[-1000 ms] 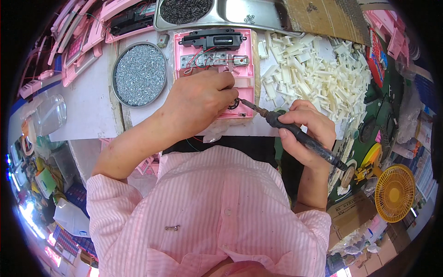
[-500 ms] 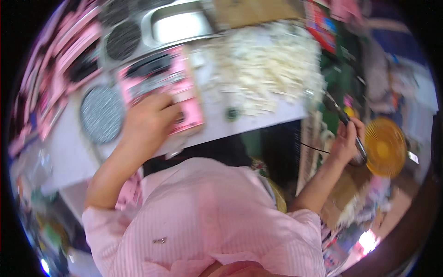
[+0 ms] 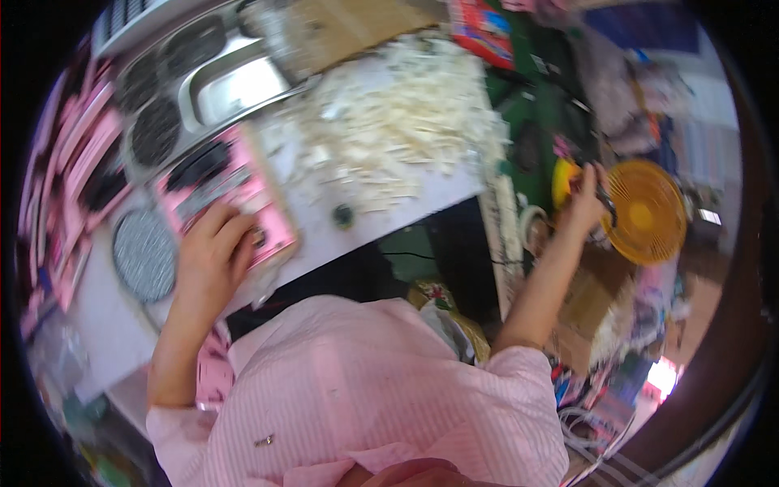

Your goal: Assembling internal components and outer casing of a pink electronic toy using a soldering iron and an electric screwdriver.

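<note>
Both hands are spread far apart as I watch this feed. Left hand [image 3: 213, 253] lies palm-down on the near end of the pink rectangular panel [image 3: 230, 199], fingers curled loosely over its lower edge; I read that as pinning it so it does not slide on the white worktop [image 3: 381, 223], not as a true grasp. That panel sits tilted, its dark fittings showing toward the far end.

Right hand [image 3: 586, 203] is out beyond the table edge, arm stretched, wrapped around a dark slim tool [image 3: 604, 203] that looks like a powered screwdriver. It hangs just in front of the orange round fan [image 3: 647, 211]; whether tool and fan touch I cannot tell, the picture is blurred there.

Beside the panel, a round disc with a glittery grey face [image 3: 144, 254] lies flat, just off the left hand. Farther back are dark round discs [image 3: 156, 134] and a shiny metal tray [image 3: 237, 88], ranged near the panel as if kept within reach. A heap of small white plastic pieces [image 3: 398, 134] covers the middle of the worktop, well apart from either hand, and one small dark part [image 3: 344, 215] sits alone near the table's front edge. Pink panels stacked at the far left [image 3: 77, 162] seem to be stock of the same kind.
</note>
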`<state>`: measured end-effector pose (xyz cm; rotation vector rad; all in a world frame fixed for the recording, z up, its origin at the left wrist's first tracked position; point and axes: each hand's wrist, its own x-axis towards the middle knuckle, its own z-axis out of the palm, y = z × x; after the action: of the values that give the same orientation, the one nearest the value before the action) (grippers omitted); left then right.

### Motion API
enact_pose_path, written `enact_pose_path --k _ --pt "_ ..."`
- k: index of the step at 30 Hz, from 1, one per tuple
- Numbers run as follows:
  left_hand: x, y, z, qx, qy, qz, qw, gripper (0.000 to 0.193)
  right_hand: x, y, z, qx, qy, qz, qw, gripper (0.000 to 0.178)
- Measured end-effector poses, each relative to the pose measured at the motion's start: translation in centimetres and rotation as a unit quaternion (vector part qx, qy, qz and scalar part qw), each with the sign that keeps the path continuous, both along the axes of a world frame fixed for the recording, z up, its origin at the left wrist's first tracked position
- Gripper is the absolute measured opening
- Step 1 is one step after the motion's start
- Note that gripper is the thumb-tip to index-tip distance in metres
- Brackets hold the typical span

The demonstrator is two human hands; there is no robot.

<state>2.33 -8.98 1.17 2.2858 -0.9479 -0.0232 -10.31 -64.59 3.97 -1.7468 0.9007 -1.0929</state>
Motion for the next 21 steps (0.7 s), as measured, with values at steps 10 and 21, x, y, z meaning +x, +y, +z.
enact_pose_path --k 10,21 --pt "-1.0 -0.6 -0.1 0.021 -0.001 0.057 0.998 0.012 2.6 18.7 -2.2 0.280 -0.067 0.281 0.915 0.036" --pt "-2.4 1.1 -0.4 -0.118 0.018 0.049 0.992 0.033 9.1 35.2 -3.3 -0.309 0.176 0.593 0.722 0.035"
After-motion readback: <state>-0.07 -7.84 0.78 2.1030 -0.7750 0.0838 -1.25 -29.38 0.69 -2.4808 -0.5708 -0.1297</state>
